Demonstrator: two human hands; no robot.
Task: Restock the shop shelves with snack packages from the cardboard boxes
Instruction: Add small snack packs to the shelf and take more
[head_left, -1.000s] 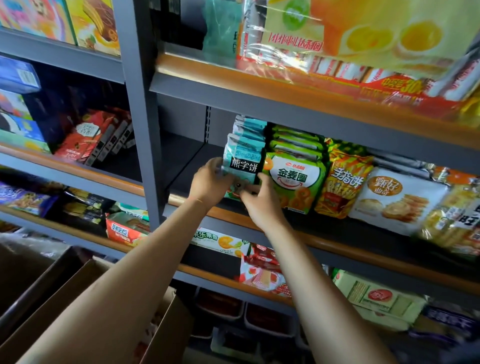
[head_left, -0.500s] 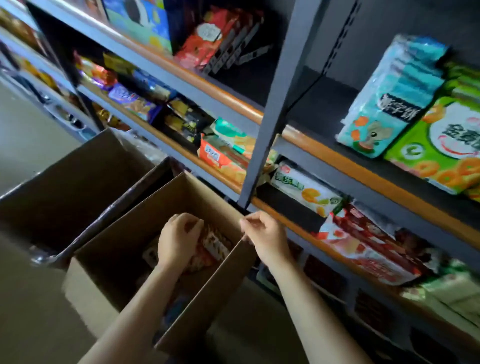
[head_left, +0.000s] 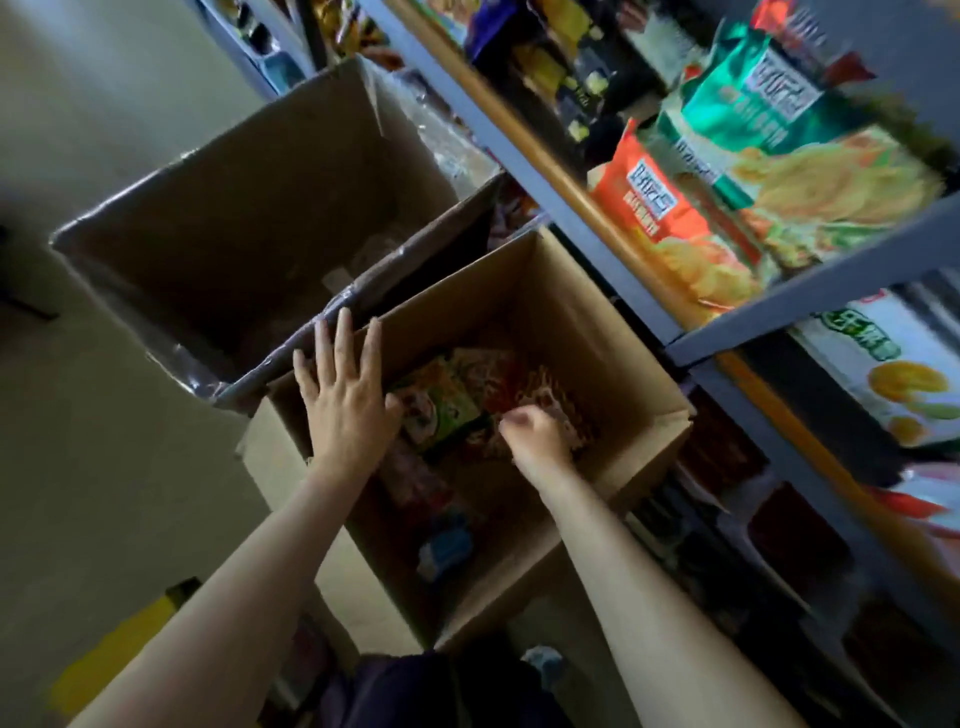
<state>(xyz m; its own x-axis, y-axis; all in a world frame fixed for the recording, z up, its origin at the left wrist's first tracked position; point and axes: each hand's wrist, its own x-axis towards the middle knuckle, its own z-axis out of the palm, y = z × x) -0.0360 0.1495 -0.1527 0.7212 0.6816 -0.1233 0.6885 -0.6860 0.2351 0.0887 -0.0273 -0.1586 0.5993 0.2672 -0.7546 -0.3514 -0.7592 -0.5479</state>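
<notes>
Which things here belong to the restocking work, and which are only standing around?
For the job:
- near cardboard box
- snack packages inside it
- left hand, right hand
- shelf

Just there:
- far cardboard box
- yellow object on floor

- The left hand (head_left: 345, 397) and the right hand (head_left: 537, 435) are bare, with no gloves.
- Both forearms are bare; no sleeve shows.
- Dark clothing (head_left: 441, 691) shows at the bottom edge.

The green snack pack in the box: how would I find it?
Two open cardboard boxes stand before the shelves; take the nearer box, where both hands reach. The green snack pack lies between the left hand and right hand, the only green one among reddish packs.
</notes>
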